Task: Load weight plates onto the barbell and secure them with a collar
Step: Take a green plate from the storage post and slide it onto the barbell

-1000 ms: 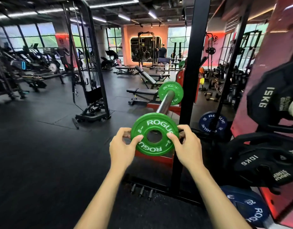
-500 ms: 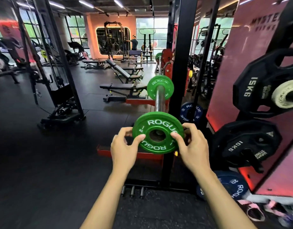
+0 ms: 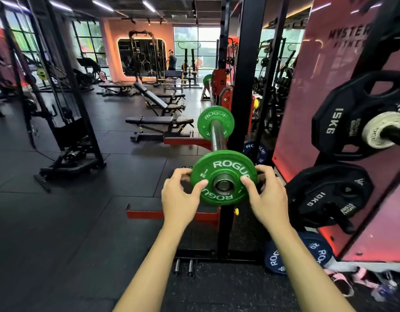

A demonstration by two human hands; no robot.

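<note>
gym floor: dark rubber tiles (image 3: 86,221), matte, seams visible; speckled mat near the rack base. black rack upright (image 3: 244,86) rises just right of the barbell (image 3: 217,138), with a red base bar (image 3: 149,214) low on the floor behind the hands.

near green plate (image 3: 223,164), marked rogue and 1 kg, sits with its hole over the end of the barbell sleeve; the steel sleeve end shows in the centre. left hand (image 3: 179,199) grips the plate's left edge, thumb on the face, fingers curled behind the rim. right hand (image 3: 265,197) grips the right edge the same way. a second green plate (image 3: 215,118) sits further along the bar.

right side: pink wall panel (image 3: 307,97), black 15 kg plate (image 3: 343,122) and 10 kg plate (image 3: 325,197) on storage pegs, blue plate (image 3: 284,255) leaning on the floor. background: benches (image 3: 156,121), cable machine (image 3: 66,131), large windows (image 3: 88,41), ceiling strip lights.
</note>
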